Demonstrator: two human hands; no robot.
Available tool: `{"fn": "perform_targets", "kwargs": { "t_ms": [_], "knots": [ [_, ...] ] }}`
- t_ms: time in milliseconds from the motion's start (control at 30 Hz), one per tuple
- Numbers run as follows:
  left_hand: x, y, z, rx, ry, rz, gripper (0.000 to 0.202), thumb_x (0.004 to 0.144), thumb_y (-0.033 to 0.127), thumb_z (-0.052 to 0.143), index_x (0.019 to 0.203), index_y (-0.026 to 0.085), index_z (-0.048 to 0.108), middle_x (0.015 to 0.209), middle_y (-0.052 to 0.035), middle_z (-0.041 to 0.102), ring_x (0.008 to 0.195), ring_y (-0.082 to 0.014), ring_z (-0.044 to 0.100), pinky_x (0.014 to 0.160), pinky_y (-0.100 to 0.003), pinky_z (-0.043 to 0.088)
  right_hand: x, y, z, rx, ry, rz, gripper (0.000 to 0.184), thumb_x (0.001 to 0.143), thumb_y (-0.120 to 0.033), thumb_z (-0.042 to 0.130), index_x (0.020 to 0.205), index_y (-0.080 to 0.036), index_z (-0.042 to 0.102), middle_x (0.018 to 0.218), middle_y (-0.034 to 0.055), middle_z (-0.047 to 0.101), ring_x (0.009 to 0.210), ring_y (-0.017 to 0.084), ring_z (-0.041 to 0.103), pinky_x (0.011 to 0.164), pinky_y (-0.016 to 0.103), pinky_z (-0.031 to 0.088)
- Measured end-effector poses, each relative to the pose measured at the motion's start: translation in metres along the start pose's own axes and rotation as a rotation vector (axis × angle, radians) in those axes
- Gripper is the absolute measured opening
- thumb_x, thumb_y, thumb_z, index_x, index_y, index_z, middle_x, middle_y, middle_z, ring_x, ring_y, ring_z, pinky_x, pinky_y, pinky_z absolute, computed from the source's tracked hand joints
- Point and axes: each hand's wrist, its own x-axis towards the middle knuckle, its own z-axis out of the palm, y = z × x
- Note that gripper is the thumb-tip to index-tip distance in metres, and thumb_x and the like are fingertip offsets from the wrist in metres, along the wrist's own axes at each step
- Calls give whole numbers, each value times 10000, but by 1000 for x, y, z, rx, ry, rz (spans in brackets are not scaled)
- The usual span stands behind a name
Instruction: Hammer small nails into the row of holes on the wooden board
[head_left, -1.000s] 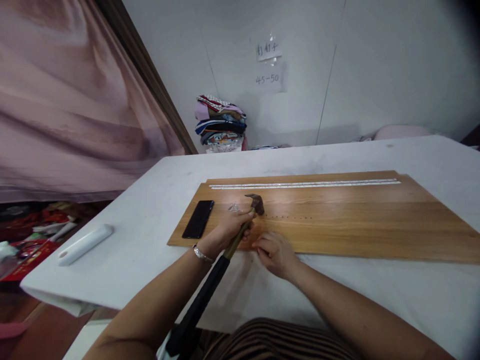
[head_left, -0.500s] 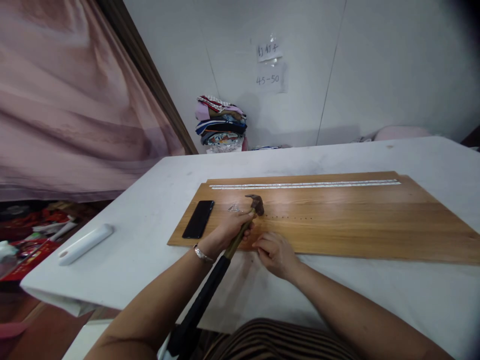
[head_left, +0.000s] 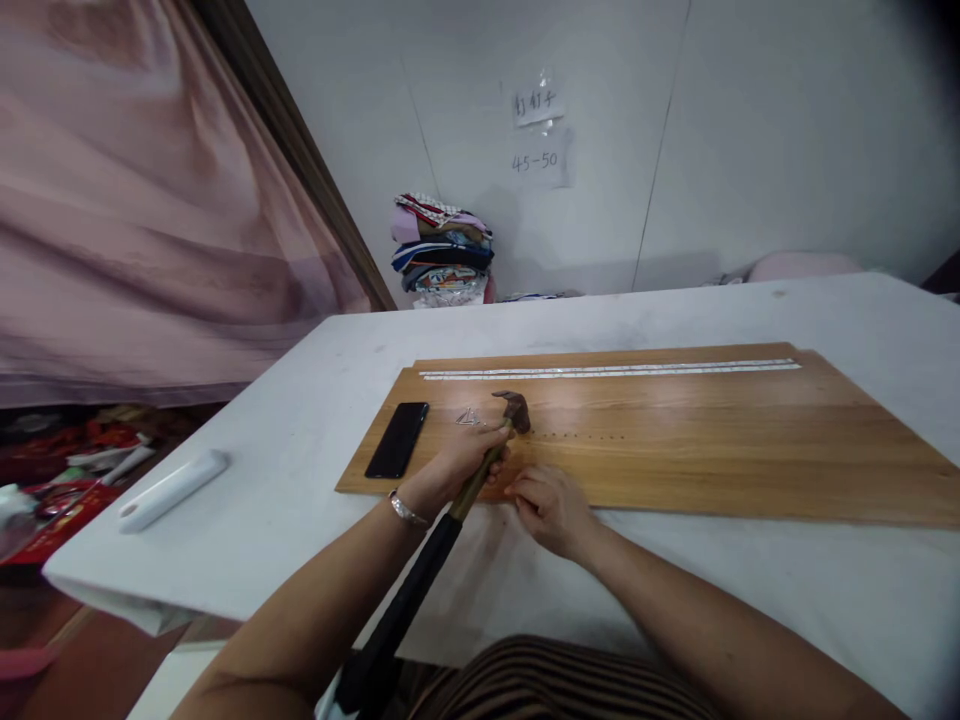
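Observation:
My left hand (head_left: 466, 455) is wrapped round a claw hammer (head_left: 516, 412) just below its rusty head. The head is over the wooden board (head_left: 720, 440), and the long dark grip slants back toward my body. My right hand (head_left: 553, 510) rests at the board's front edge, its fingers curled in; whatever they hold, if anything, is hidden. Right of the hammer head runs a row of small dark dots (head_left: 575, 436), which look like nail heads or holes. A small pile of loose nails (head_left: 468, 416) lies behind my left hand.
A black phone (head_left: 397, 440) lies on the board's left end. Two white measuring strips (head_left: 607, 371) run along its back. On the white table (head_left: 285, 400), a white elongated object (head_left: 172, 490) lies at left. Folded clothes (head_left: 442, 245) are stacked behind, near a pink curtain (head_left: 150, 200).
Very little differs. The hammer head appears a few pixels further right, with my left hand still round it. My right hand keeps its place.

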Motion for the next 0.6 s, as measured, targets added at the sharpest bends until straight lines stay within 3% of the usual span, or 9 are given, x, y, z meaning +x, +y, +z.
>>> {"fn": "perform_targets", "kwargs": {
  "t_ms": [300,600],
  "knots": [
    [-1,3,-1,-36,-20,0,280,810,410,587,927,157,559,642,33,525,438,-45,441,404,-168,336,-1,0,1,16,12,1,192,802,-91,528,846,-189,687,786,60,669,747,197,592,667,307,444],
    [3,-1,-2,-9,10,-8,278,800,416,585,876,149,557,638,25,538,431,-51,454,396,-174,328,0,-2,0,10,13,-1,206,785,-84,517,837,-182,691,784,61,672,735,197,589,656,303,434]
  ]
}}
